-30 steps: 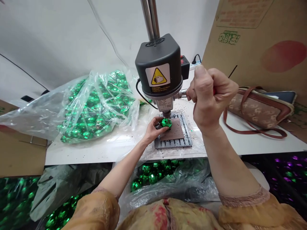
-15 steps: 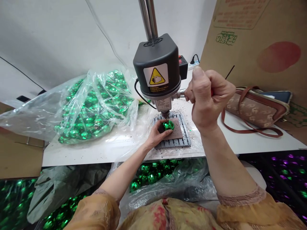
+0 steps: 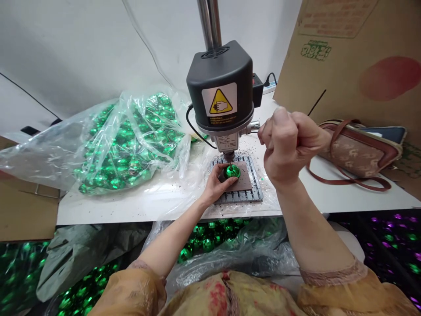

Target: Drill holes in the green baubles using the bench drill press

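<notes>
A black-housed drill press (image 3: 220, 87) stands on the white table, its chuck (image 3: 229, 156) just over a shiny green faceted ball (image 3: 233, 171). My left hand (image 3: 217, 182) grips that ball from its left side, thumb in front and fingers behind. The ball rests on a brown board (image 3: 244, 180) lying on the slotted grey base plate (image 3: 256, 193). A dark spot shows on top of the ball. Raised at the right of the press, my right hand (image 3: 289, 140) is closed around the feed lever (image 3: 254, 127); its grip end is hidden in the fist.
A clear bag of green balls (image 3: 128, 145) lies on the table at left. More green balls (image 3: 207, 241) sit in plastic below the front edge. A patterned handbag (image 3: 365, 147) with a brown strap and a cardboard box (image 3: 348, 66) are at right. Dark shavings dot the tabletop.
My right hand has come down slightly with the lever. The ball now shows a dark spot on top, and its facets look different. The whole view has shifted a little.
</notes>
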Demonstrator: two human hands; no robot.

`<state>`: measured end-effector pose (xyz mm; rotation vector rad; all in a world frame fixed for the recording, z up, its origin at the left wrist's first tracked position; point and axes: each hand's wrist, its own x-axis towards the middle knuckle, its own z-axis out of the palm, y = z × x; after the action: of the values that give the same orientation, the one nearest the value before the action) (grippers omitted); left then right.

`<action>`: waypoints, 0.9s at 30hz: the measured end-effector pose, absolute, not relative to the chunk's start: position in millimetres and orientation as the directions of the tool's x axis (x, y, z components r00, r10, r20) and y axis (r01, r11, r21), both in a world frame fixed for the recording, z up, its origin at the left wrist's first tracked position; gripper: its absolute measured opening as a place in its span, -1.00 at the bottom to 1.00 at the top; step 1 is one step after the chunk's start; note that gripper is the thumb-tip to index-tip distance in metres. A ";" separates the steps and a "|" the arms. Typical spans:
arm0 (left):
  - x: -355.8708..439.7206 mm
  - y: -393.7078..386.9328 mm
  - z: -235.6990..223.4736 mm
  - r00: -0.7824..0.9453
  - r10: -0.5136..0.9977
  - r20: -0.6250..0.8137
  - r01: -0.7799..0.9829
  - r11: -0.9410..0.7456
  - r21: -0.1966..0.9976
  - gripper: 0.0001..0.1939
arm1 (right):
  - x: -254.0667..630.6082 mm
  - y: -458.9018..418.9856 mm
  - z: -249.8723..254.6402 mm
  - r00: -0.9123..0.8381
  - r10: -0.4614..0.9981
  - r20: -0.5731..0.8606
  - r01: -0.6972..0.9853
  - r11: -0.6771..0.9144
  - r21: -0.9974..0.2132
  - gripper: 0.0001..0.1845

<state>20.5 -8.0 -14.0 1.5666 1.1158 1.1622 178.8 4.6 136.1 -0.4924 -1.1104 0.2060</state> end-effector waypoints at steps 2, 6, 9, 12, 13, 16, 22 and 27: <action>20.5 -7.8 -15.0 0.163 0.965 0.206 0.157 -0.231 0.960 -0.45 | 178.3 4.8 133.8 0.447 0.364 0.817 0.065 0.898 -0.435 -0.39; 20.6 -7.8 -15.4 0.166 0.963 0.211 0.152 -0.236 0.960 -0.45 | 178.4 6.9 128.2 0.460 0.296 0.837 0.058 0.931 -0.361 -0.40; 20.9 -8.0 -15.6 0.157 0.964 0.213 0.154 -0.237 0.959 -0.45 | 179.2 8.5 123.3 0.458 0.245 0.855 0.065 0.950 -0.307 -0.41; 21.2 -8.1 -16.5 0.156 0.965 0.211 0.141 -0.233 0.962 -0.44 | 180.1 9.6 118.8 0.447 0.196 0.873 0.064 0.966 -0.250 -0.42; 21.3 -8.2 -16.9 0.158 0.965 0.210 0.134 -0.232 0.963 -0.44 | 180.4 9.9 117.3 0.444 0.184 0.877 0.067 0.969 -0.238 -0.42; 22.1 -8.4 -18.0 0.161 0.964 0.211 0.114 -0.230 0.966 -0.44 | 181.6 10.8 110.9 0.436 0.156 0.886 0.077 0.975 -0.210 -0.44; 21.9 -9.7 -18.0 0.146 0.968 0.203 0.105 -0.220 0.970 -0.44 | 181.9 7.5 101.5 0.409 0.159 0.899 0.070 0.976 -0.205 -0.42; 22.8 -7.7 -19.6 0.142 0.970 0.197 0.137 -0.216 0.967 -0.46 | 179.4 4.4 139.5 0.475 0.332 0.815 0.089 0.903 -0.419 -0.42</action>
<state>22.8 -7.7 -19.6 1.5346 1.1160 1.1865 179.4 4.4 139.5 -0.4392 -1.0750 0.1547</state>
